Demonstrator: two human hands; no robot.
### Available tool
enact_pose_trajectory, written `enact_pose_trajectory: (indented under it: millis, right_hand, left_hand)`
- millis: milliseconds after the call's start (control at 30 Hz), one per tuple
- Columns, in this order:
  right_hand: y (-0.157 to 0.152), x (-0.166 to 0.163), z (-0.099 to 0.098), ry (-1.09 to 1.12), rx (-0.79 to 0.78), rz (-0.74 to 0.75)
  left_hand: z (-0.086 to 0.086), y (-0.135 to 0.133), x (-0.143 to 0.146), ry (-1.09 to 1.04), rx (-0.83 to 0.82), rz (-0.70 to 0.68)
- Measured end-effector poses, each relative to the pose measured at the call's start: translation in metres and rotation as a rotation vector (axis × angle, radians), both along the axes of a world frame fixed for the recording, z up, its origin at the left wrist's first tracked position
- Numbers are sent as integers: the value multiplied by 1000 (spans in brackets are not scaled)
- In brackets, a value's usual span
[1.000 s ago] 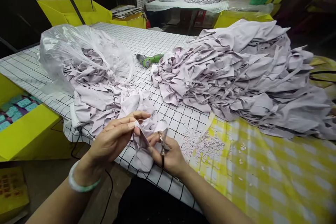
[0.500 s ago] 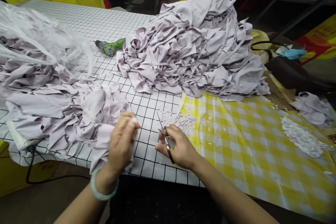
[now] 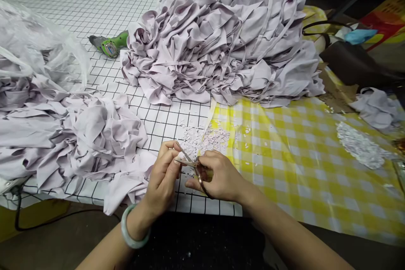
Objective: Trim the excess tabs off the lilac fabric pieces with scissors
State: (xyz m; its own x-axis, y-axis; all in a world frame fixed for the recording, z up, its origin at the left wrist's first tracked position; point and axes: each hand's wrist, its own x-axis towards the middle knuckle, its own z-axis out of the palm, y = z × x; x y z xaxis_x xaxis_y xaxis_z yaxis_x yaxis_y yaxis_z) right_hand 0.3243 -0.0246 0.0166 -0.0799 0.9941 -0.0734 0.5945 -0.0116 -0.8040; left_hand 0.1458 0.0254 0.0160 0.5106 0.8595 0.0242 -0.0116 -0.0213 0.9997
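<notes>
In my right hand is a pair of scissors, fingers through the handles and blades parted toward the left. My left hand pinches a bit of pale lilac fabric, which sits at the open blades. Pale lilac cloth from the left heap lies beside this hand; whether it is the same piece is hidden by my fingers. Tiny fabric snippets are scattered on the table just beyond the scissors.
A big lilac garment pile rises at the back. Beside it lies a green-and-grey power tool. Clear plastic covers part of the left heap. At right, a yellow checked cloth carries a clump of whitish scraps.
My left hand has come right to meet the scissors, bringing the pinched fabric between the blades. My view has tilted down and shifted slightly.
</notes>
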Motion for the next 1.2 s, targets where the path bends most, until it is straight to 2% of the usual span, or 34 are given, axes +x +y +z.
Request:
enact_pose_trajectory:
  millis: [300, 700, 1000, 1200]
  right_hand:
    - [4, 2, -2, 19, 3, 27]
    - [8, 1, -1, 21, 35, -11]
    - [4, 4, -6, 40, -12, -48]
    - [-4, 12, -15, -53, -63, -124]
  left_hand:
    - [1, 4, 2, 25, 97, -41]
    - [4, 8, 6, 96, 243, -59]
    - [1, 10, 11, 101, 212, -84]
    - [-5, 16, 23, 106, 213, -142]
